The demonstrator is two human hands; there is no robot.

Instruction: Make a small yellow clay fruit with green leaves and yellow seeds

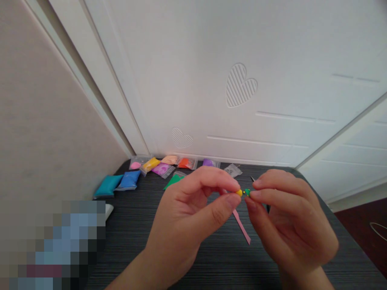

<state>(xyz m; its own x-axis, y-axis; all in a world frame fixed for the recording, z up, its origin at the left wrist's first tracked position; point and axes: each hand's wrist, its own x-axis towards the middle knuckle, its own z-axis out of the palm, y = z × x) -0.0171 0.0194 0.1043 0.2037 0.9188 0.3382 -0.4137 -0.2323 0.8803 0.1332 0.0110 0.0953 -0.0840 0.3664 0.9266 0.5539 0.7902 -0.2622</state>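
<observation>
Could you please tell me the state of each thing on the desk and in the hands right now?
left hand: pinching yellow ball
right hand: pinching green piece
pink strip: hanging below the fingers
clay packets: lying flat at the desk's far edge

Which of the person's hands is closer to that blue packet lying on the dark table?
Left. The left hand is just right of the blue packet and nearer the camera; the right hand is farther right, beyond the left hand.
</observation>
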